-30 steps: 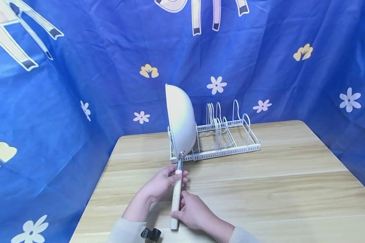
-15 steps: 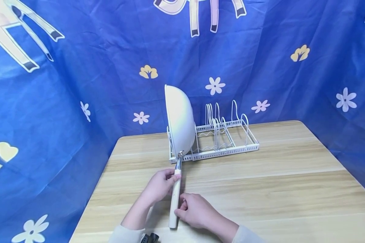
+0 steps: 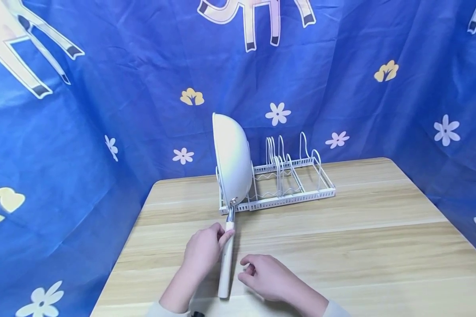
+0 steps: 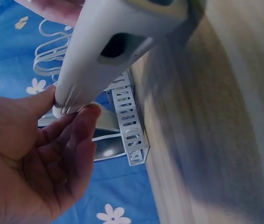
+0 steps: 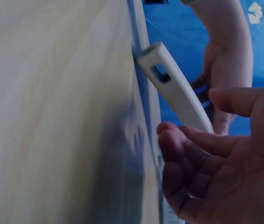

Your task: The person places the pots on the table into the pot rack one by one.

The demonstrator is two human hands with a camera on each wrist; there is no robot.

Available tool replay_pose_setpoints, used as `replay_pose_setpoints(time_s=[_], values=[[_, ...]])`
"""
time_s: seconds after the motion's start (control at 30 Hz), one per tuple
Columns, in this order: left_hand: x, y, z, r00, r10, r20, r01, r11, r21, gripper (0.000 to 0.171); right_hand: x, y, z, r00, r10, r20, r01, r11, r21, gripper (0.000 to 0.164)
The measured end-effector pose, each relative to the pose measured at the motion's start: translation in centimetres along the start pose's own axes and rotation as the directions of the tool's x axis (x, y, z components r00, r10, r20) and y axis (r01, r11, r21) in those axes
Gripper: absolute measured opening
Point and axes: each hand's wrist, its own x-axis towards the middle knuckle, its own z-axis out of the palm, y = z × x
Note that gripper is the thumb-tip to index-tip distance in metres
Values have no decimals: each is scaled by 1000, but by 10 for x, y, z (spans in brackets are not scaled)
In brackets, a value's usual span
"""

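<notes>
A white deep frying pan (image 3: 234, 160) stands on edge in the left end of a white wire pan rack (image 3: 293, 200), its bowl's outer side facing right. Its pale handle (image 3: 226, 268) points toward the person. My left hand (image 3: 202, 251) pinches the handle near its metal neck, thumb on top; in the left wrist view the thumb and fingertips meet at the handle (image 4: 90, 56). To the right of the handle, my right hand (image 3: 265, 275) is apart from it, fingers loosely curled around nothing. The right wrist view shows that hand (image 5: 225, 163) with the handle's holed end (image 5: 169, 79) beyond it.
Several wire dividers (image 3: 279, 171) rise from the middle and right of the rack. The wooden table (image 3: 361, 246) ends at a blue patterned cloth (image 3: 150, 110) behind and at both sides.
My right hand has let go of the handle and moved right. The left hand's fingers, earlier stretched under the handle, now pinch it. The pan stays in the rack.
</notes>
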Motion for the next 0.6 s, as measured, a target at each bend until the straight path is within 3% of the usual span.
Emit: replay_pose_setpoints(time_s=[0.17, 0.43, 0.6], values=[[-7, 3, -2, 995, 66, -73, -53, 986, 157, 38, -13, 6, -15, 999, -27, -26, 23, 991, -130, 44], [-26, 9, -10, 970, 183, -157, -118, 928, 355, 31, -33, 10, -43, 993, -7, -116, -23, 966, -258, 49], [-36, 11, -19, 977, 160, -143, -96, 922, 375, 29, -37, 15, -57, 974, 0, -227, -83, 929, -360, 48]])
